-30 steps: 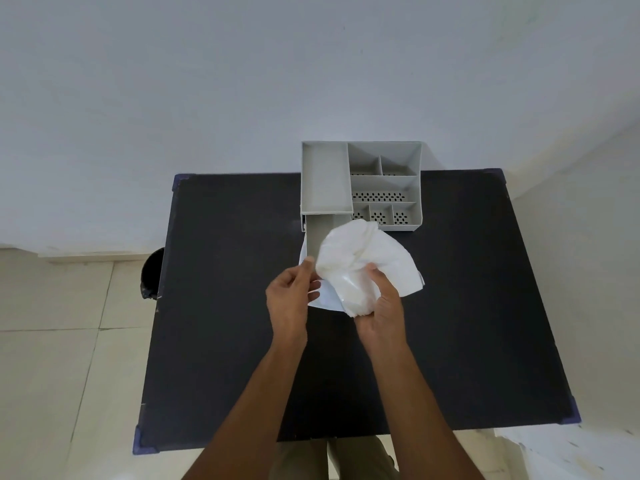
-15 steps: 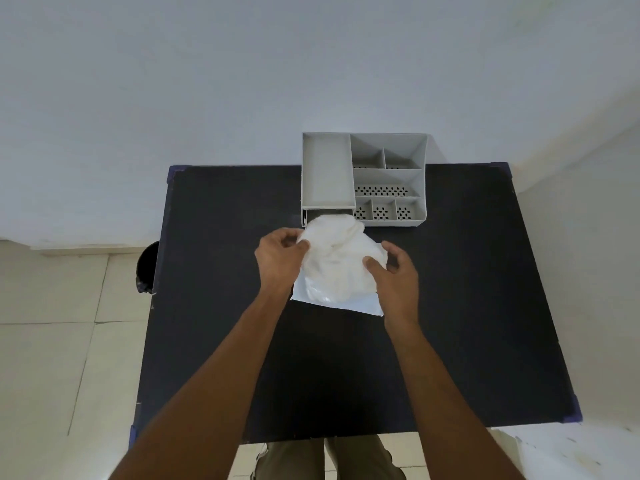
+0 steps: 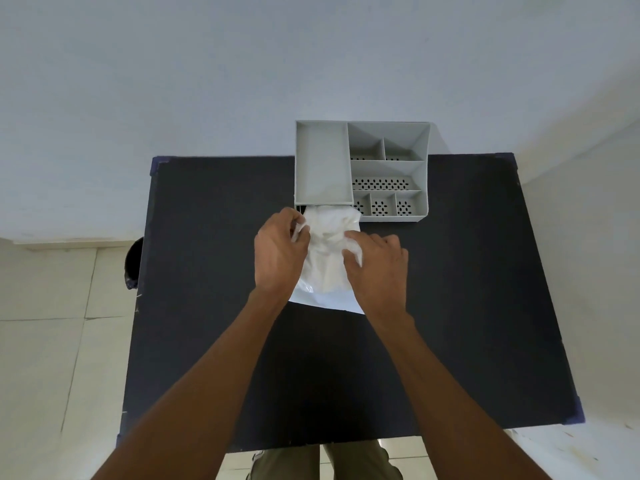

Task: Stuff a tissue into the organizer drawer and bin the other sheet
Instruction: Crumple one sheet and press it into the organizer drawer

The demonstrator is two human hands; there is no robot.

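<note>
A crumpled white tissue (image 3: 327,244) lies bunched at the front of the grey organizer (image 3: 420,168), over the pulled-out drawer, which it hides almost fully. My left hand (image 3: 278,252) pinches its left edge and my right hand (image 3: 379,268) grips its right side. Under the bundle, a flat white sheet (image 3: 325,301) rests on the black table (image 3: 207,271), its near edge sticking out between my wrists.
The organizer stands at the table's far edge against a white wall, with several open compartments on top. A dark bin (image 3: 133,263) peeks out on the floor beside the table's left edge. Tiled floor surrounds the table.
Both hands have carried the crumpled tissue away from me, up to the organizer's front. The bundle is narrower, squeezed between the hands, and the flat sheet beneath shows less.
</note>
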